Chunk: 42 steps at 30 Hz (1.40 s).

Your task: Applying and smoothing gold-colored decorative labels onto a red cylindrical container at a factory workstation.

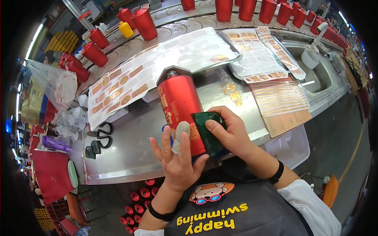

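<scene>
A red cylindrical canister (180,108) lies tilted on the steel worktable (130,153), its capped end pointing away from the person and its near end at the table's front edge. The left hand (178,159) rests against its near side with fingers spread and nearly straight; one fingertip is wrapped in what looks like a grey bandage or finger cot (180,133), though the view is too coarse to be sure. The right hand (232,131) is curled around a dark green cloth pad (208,131), pressing it against the canister's gold-printed side. Just left of the canister, a pair of black-handled scissors (101,133) lies on the table. Beyond it, long white sheets of gold stickers (153,67) stretch across the surface, with a coppery foil sheet (281,104) to the right. More red canisters (143,23) stand in rows along the far edge.
</scene>
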{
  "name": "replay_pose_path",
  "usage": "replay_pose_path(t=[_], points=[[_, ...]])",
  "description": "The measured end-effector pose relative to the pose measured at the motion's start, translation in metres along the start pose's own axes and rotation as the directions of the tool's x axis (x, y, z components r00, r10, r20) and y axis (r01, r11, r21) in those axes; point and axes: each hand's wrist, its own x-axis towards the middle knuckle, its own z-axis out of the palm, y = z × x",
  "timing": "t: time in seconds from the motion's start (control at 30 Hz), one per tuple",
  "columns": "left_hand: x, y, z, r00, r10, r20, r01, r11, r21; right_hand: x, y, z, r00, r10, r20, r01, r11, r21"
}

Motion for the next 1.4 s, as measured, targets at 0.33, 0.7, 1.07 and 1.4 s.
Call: replay_pose_path(t=[0.33, 0.7, 1.07, 1.4], points=[[-0.022, -0.002, 0.004, 0.994, -0.053, -0.092, 0.046, 0.996, -0.079, -0.001, 0.005, 0.0, 0.999, -0.035, 0.007, 0.035, 0.999, -0.029], [-0.032, -0.008, -0.003, 0.982, 0.086, -0.168, -0.092, 0.996, -0.024, -0.001, 0.006, 0.002, 0.999, -0.029, -0.014, 0.028, 0.999, -0.035], [-0.002, -0.013, -0.008, 0.999, 0.027, -0.037, -0.031, 0.995, -0.099, -0.001, 0.008, 0.0, 1.0, -0.013, 0.003, 0.013, 1.0, -0.013], [-0.012, -0.014, 0.002, 0.958, 0.246, -0.149, -0.24, 0.969, 0.056, 0.011, -0.013, -0.013, 0.998, -0.036, 0.045, 0.041, 0.992, -0.119]])
